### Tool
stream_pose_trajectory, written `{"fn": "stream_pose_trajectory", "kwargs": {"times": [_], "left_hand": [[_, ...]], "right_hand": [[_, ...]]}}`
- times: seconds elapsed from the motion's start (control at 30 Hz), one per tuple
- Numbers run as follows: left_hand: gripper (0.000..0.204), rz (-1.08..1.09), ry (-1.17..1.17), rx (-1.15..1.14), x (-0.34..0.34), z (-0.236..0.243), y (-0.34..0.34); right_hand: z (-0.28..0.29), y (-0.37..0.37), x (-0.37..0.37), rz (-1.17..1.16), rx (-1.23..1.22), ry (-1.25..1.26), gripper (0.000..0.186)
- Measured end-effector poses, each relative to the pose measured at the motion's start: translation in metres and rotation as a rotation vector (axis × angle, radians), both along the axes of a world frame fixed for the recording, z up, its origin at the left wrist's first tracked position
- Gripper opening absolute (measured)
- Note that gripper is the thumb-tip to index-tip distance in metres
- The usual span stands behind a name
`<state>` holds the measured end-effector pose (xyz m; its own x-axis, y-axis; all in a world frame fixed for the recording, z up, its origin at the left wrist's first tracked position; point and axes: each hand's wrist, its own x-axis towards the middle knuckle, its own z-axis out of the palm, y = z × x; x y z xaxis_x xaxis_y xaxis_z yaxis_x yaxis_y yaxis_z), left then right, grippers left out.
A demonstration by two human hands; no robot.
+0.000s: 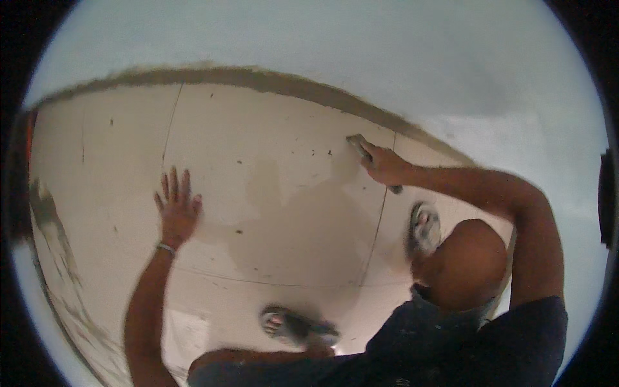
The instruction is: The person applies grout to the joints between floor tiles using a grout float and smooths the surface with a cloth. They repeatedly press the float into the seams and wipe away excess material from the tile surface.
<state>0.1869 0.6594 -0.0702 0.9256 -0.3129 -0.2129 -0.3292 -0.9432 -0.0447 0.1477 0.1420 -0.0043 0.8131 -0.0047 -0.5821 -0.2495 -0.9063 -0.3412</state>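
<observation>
Floor [219,142]: large pale tiles with thin dark joints, dark specks [239,231] scattered over them, and a grey smear [46,209] near the left edge.
Wall [387,58]: pale blue-white, meeting the tiles along a rough grey-brown band [258,79].
Right hand [385,166]: fingers clamped around the hand tool.
Hand tool [358,147]: in the right hand, flat end pointing toward the band, dark butt showing behind the palm; cannot tell if it touches the tiles.
Left hand [178,209]: fingers spread apart, pointing toward the band; contact with the tiles cannot be told.
Wristband [166,248]: light-coloured, around the left wrist.
Sandals [296,326]: blurred, a foot in each, one beneath the right forearm.
</observation>
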Motion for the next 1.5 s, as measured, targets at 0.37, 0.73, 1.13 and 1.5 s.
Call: {"fn": "stream_pose_trajectory", "kwargs": {"times": [0.37, 0.73, 1.13, 1.5], "left_hand": [[0.067, 0.115, -0.129, -0.247, -0.013, -0.01, 0.008], [0.073, 0.554, -0.064, -0.167, 0.019, -0.033, -0.132], [0.075, 0.584, -0.148, -0.139, 0.012, -0.019, -0.213], [0.077, 0.56, -0.176, -0.156, 0.016, -0.023, -0.211]], "right_hand": [[-0.047, 0.079, 0.009, -0.806, 0.543, -0.193, 0.029], [-0.039, 0.097, 0.018, -1.526, 1.296, -0.347, 0.046], [-0.025, 0.073, 0.045, -1.492, 1.378, -0.25, 0.03], [-0.025, 0.061, 0.054, -1.531, 1.442, -0.269, 0.034]]}}
